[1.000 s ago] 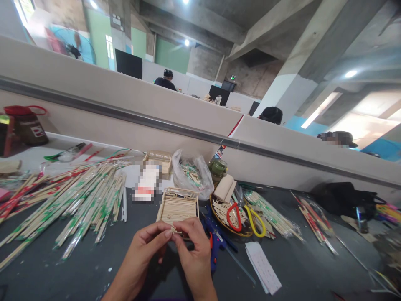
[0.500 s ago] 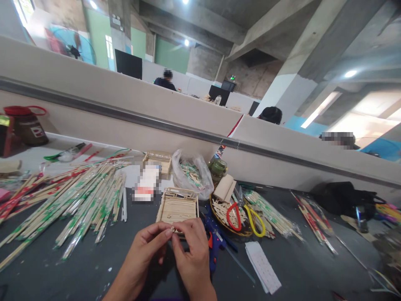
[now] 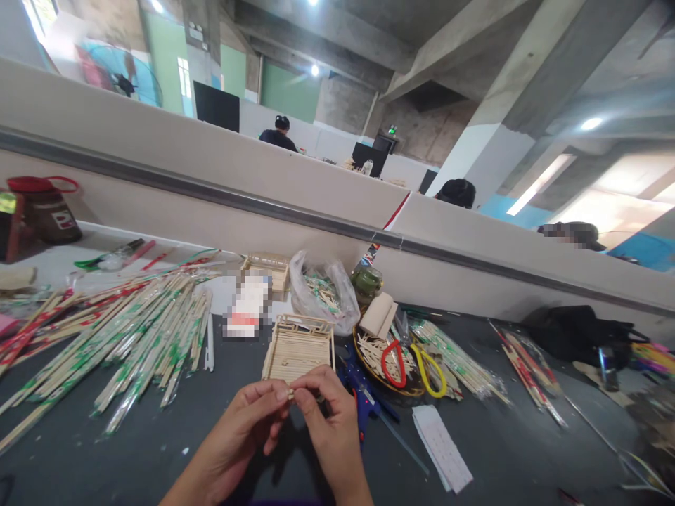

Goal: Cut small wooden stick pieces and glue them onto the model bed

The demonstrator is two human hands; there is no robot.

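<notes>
My left hand [image 3: 245,429] and my right hand [image 3: 328,422] meet fingertip to fingertip at the lower middle. Between their pinched thumbs and forefingers is a tiny pale wooden piece [image 3: 290,393], mostly covered by the fingers. Just beyond my fingertips lies a small tray-like wooden model [image 3: 300,351] made of sticks, with a low railing along its far side; my hands hide its near edge. A blue glue gun [image 3: 363,397] rests on the dark table right of my right hand.
Many wrapped chopsticks [image 3: 152,330] spread over the left side. Behind the model are a second stick model [image 3: 274,270] and a plastic bag [image 3: 345,302] of scraps. A basket [image 3: 411,388] with short sticks and red- and yellow-handled scissors stands right, near folded paper [image 3: 441,446].
My hands have shifted slightly and the fingers have re-angled around the tiny piece. The models, glue gun and basket stay where they were.
</notes>
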